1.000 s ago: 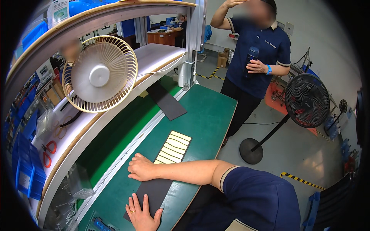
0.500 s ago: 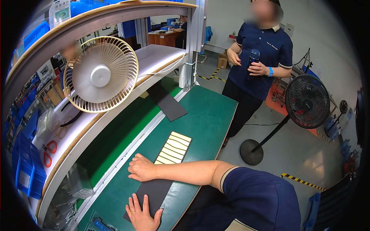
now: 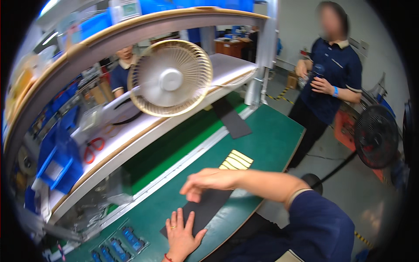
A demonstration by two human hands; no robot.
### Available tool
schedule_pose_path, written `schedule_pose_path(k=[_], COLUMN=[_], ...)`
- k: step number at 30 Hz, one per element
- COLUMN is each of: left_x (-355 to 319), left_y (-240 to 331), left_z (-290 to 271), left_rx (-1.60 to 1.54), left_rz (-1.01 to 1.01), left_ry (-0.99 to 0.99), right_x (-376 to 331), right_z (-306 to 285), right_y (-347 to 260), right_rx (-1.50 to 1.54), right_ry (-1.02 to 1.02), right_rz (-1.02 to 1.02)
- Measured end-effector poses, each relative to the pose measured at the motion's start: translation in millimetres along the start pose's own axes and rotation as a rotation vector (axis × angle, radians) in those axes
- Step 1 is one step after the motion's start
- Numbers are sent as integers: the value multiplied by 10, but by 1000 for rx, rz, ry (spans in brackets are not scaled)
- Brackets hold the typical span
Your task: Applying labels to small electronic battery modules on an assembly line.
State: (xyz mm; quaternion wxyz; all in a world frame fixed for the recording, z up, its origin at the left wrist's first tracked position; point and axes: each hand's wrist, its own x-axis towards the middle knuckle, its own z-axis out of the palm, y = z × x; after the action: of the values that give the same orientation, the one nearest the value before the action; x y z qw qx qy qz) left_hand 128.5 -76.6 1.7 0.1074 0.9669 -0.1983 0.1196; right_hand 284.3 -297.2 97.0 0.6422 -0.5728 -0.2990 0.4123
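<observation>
My left hand lies flat and open on a black sheet, fingers spread, near the bench's front edge. A ring and a red bracelet show on it. Over the middle of the sheet hovers my right hand, bent at the wrist, its fingers pointing down and smeared by motion. Whether it holds anything cannot be made out. Beyond my right forearm, pale yellow strips with dark lines between them lie in a row at the sheet's far end. My arm covers part of that row.
Blue parts in clear plastic lie at lower left on the green bench. Another black strip lies farther back. A shelf carries a cream fan, red-handled scissors and a blue bin. A person stands beyond, near a black fan.
My view has swung left, bringing more blue parts in. My right hand was a fist on the sheet and has lifted, its fingers now hanging down. My left hand stays flat.
</observation>
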Motion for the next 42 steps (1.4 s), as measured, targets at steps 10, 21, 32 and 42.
schedule_pose_path(k=[10, 21, 32, 42], left_x=[87, -115, -138, 183], left_y=[74, -70, -73, 32], left_z=[11, 52, -1, -58], left_rx=[-41, -47, -97, -127], left_rz=[-6, -69, -43, -37], left_ry=[-14, 4, -18, -55], right_x=[-1002, -782, 98, -22], right_z=[472, 581, -358, -858], right_y=[-2177, -1898, 1044, 1041], right_rx=[-118, -767, -1039, -963], right_ry=[45, 398, 837, 869], right_rz=[-596, -1209, -351, -301])
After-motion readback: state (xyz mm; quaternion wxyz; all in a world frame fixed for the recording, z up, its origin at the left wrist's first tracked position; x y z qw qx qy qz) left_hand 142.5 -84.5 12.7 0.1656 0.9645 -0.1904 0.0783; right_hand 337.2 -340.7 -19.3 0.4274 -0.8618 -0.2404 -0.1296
